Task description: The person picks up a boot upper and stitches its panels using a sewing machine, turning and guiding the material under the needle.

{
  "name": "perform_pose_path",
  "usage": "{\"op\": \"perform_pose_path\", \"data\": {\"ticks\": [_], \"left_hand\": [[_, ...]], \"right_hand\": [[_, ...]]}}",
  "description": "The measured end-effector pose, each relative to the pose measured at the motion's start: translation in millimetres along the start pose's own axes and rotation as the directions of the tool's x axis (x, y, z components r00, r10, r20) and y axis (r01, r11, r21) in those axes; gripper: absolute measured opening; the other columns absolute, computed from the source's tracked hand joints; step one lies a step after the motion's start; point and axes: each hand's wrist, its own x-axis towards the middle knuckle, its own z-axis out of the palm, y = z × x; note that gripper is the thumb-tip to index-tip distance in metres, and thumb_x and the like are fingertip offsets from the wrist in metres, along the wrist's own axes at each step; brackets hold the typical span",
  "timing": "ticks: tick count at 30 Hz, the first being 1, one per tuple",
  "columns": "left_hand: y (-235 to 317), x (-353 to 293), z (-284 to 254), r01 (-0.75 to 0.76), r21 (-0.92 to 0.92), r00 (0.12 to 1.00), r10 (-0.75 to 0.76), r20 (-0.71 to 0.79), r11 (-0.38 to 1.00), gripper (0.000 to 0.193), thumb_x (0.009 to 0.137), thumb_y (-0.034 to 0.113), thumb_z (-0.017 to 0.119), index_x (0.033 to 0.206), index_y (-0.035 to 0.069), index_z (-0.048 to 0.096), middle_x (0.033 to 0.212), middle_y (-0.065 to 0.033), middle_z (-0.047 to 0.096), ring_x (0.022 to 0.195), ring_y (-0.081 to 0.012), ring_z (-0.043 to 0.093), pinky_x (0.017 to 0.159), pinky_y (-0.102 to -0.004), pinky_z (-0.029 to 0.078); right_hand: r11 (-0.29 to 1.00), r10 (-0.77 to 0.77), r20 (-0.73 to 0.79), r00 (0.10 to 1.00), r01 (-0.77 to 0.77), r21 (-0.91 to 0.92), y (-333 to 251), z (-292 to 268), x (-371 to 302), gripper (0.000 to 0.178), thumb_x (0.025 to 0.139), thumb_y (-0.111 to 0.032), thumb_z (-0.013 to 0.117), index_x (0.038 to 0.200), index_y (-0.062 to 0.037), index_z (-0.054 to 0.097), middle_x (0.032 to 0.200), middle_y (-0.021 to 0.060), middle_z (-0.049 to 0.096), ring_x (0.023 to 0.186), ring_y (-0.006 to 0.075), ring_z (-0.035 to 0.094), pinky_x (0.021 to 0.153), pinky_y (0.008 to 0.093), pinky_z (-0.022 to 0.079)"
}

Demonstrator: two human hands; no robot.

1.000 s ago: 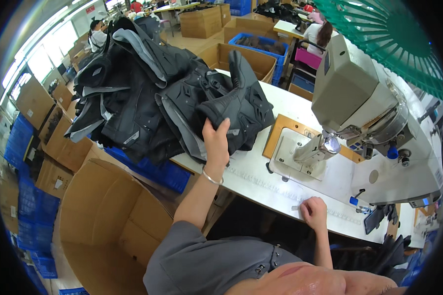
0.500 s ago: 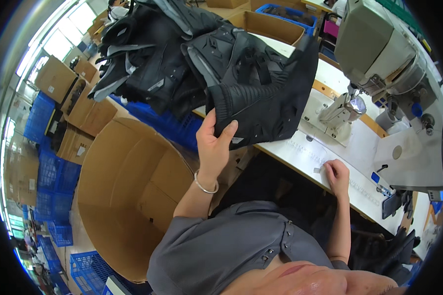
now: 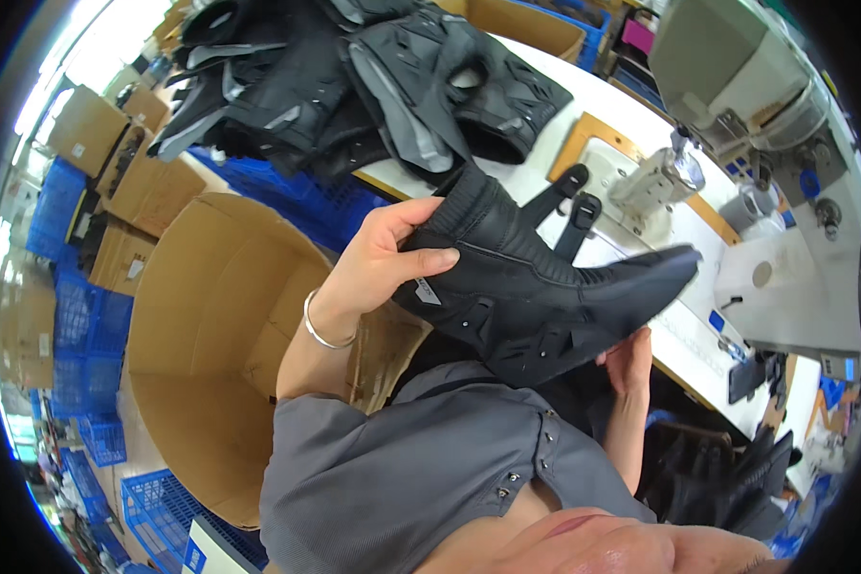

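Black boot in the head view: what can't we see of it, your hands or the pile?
In the head view:
Black boot: far side turned away.
Left hand: some fingers hidden by the boot.
Right hand: fingers partly behind the boot, grip unclear.
Dark pile: top cut off by the picture's upper edge.

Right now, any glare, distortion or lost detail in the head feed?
Head view: windows at upper left blown out to white; same view, glare on the machine's metal post; same view, white table edges bow from the fisheye, corners black; same view, boot in the left hand dark, its ribbing readable.
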Motion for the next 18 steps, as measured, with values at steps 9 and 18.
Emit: {"op": "perform_pose_path", "data": {"ticks": [9,18], "left_hand": [[-23.1,55.3,36.2,0.097,0.103,0.947,-0.123,0.296,0.99,0.039,0.08,0.002,0.063,0.116,-0.007,0.056,0.106,-0.0057,0.063,0.097,-0.0105,0.057,0.088,-0.0252,0.044],[-32.7,77.1,48.4,0.06,0.228,0.928,-0.138,0.345,0.972,0.03,0.083,0.003,0.059,0.111,-0.008,0.058,0.1,-0.0031,0.061,0.089,-0.0078,0.055,0.079,-0.0234,0.045]], "right_hand": [[0.997,-0.074,-0.317,0.945,0.068,-0.029,-2.9,21.2,-72.0,0.055,0.084,-0.031,0.067,0.12,0.004,0.043,0.093,0.0172,0.061,0.056,0.0212,0.061,0.035,0.0275,0.045],[0.997,-0.072,-0.526,0.848,0.051,-0.053,6.6,30.1,-89.5,0.052,0.084,-0.031,0.066,0.118,0.0031,0.045,0.091,0.0159,0.061,0.054,0.0194,0.06,0.035,0.026,0.043]]}}
